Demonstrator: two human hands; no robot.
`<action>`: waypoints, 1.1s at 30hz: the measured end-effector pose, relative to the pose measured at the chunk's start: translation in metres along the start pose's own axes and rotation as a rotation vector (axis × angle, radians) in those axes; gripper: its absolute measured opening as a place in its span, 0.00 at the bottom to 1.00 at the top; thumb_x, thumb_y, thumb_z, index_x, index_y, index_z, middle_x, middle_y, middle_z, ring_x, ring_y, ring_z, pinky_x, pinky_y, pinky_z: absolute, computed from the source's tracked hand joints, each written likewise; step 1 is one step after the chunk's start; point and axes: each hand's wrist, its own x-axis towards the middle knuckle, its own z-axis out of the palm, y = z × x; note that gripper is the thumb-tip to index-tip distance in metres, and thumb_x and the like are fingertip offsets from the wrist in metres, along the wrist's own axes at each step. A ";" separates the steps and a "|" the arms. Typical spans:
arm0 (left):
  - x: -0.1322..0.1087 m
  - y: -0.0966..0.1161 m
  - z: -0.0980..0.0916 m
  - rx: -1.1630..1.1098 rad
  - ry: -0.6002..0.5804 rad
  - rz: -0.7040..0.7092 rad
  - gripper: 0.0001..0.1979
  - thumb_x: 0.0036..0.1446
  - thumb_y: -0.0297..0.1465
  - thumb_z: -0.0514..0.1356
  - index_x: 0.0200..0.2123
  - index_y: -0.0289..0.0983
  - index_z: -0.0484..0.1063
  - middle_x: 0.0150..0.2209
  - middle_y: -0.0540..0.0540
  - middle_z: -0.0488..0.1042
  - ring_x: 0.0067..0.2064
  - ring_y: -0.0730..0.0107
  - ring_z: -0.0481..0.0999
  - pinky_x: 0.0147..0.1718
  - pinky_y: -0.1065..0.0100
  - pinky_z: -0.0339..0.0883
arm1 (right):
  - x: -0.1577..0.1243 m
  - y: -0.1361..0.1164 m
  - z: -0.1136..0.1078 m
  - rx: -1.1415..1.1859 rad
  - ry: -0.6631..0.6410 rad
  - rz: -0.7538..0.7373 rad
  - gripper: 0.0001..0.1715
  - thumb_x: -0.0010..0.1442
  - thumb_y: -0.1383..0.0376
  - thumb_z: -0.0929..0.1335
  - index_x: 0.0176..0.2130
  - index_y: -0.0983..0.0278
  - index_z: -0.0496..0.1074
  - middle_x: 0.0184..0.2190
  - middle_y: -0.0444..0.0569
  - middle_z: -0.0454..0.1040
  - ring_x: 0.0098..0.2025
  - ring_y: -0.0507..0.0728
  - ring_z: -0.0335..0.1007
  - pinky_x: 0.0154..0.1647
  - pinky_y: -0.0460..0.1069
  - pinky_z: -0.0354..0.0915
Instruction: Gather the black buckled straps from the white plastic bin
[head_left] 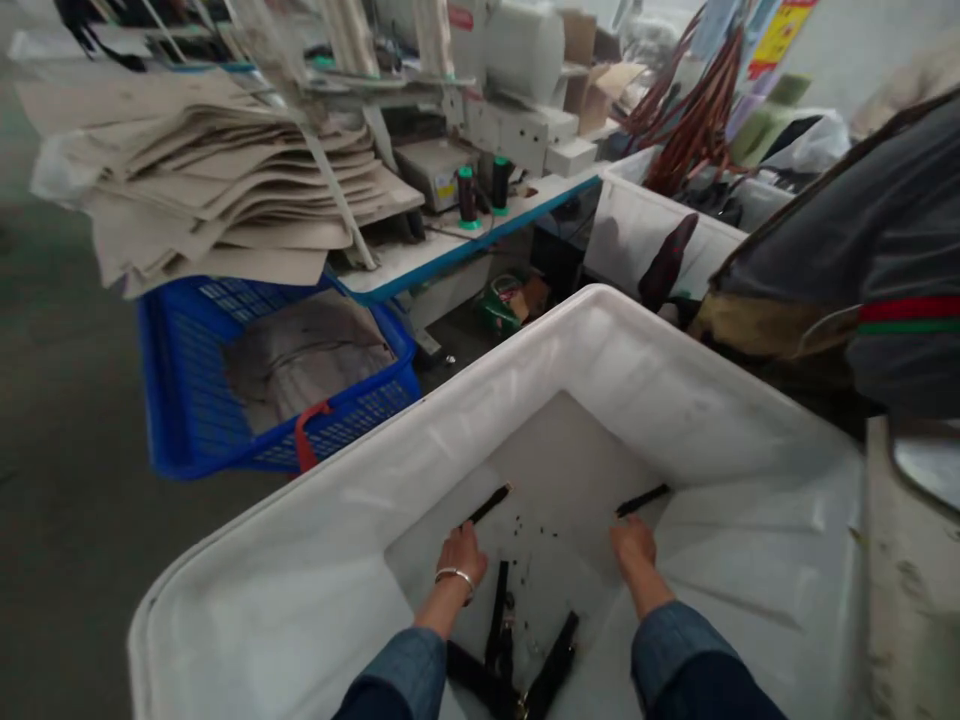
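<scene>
Counts around the white tub

Two hands [461, 553] [634, 545], each holding one black strap [489, 505] [643, 500]; one white tub [600, 330]; one blue basket [180, 400]; two thread spools [468, 197] [500, 185].

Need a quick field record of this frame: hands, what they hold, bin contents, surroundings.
left hand: deep in the white bin, holding a black strap, bracelet on the wrist
right hand: in the same bin, holding another black strap
bin floor: loose black straps near the sleeves, small dark specks
left of bin: blue basket with grey fabric
above basket: stack of beige cut sheets
background: sewing machine on a blue-edged table, two thread spools
</scene>
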 end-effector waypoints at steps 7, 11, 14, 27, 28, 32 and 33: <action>0.079 -0.010 0.052 0.008 0.112 0.044 0.23 0.54 0.32 0.54 0.53 0.37 0.54 0.51 0.42 0.60 0.52 0.59 0.60 0.46 0.55 0.59 | 0.096 0.039 0.070 -0.370 0.012 -0.264 0.31 0.52 0.72 0.62 0.56 0.68 0.55 0.60 0.61 0.48 0.60 0.64 0.44 0.55 0.55 0.49; 0.105 -0.008 0.076 -0.015 0.094 0.071 0.21 0.54 0.33 0.54 0.51 0.37 0.57 0.50 0.44 0.61 0.52 0.59 0.59 0.48 0.53 0.57 | 0.131 0.061 0.079 -0.500 -0.048 -0.382 0.29 0.53 0.73 0.59 0.55 0.66 0.55 0.58 0.58 0.53 0.60 0.63 0.43 0.55 0.57 0.48; 0.111 -0.009 0.092 -0.048 0.049 0.037 0.16 0.56 0.34 0.53 0.47 0.36 0.61 0.47 0.44 0.65 0.50 0.61 0.63 0.47 0.53 0.58 | 0.140 0.073 0.079 -0.567 -0.072 -0.378 0.23 0.55 0.74 0.55 0.51 0.69 0.60 0.49 0.63 0.64 0.55 0.65 0.54 0.51 0.57 0.52; -0.021 -0.047 0.135 -0.227 -0.213 -0.599 0.15 0.55 0.39 0.52 0.38 0.33 0.67 0.36 0.46 0.71 0.37 0.71 0.71 0.37 0.63 0.66 | 0.038 0.026 0.119 -0.460 -0.365 0.034 0.20 0.57 0.55 0.60 0.38 0.68 0.68 0.35 0.52 0.73 0.37 0.54 0.69 0.39 0.52 0.64; -0.032 -0.044 0.139 -0.242 -0.225 -0.616 0.16 0.56 0.40 0.52 0.38 0.33 0.67 0.36 0.46 0.72 0.36 0.71 0.71 0.37 0.63 0.66 | 0.017 0.024 0.129 -0.443 -0.429 0.061 0.20 0.57 0.53 0.61 0.35 0.68 0.68 0.32 0.49 0.73 0.34 0.53 0.69 0.37 0.52 0.65; -0.057 -0.031 0.152 -0.276 -0.238 -0.668 0.24 0.53 0.46 0.51 0.42 0.31 0.63 0.34 0.42 0.73 0.35 0.66 0.73 0.35 0.62 0.66 | -0.058 0.030 0.158 -0.364 -0.580 0.108 0.20 0.54 0.52 0.63 0.30 0.68 0.70 0.29 0.48 0.74 0.33 0.53 0.70 0.39 0.52 0.65; -0.060 -0.027 0.156 -0.279 -0.230 -0.674 0.27 0.51 0.48 0.51 0.44 0.29 0.62 0.34 0.40 0.72 0.35 0.63 0.73 0.34 0.61 0.66 | -0.072 0.033 0.161 -0.343 -0.587 0.119 0.21 0.52 0.52 0.64 0.29 0.68 0.70 0.29 0.51 0.75 0.34 0.55 0.71 0.39 0.53 0.65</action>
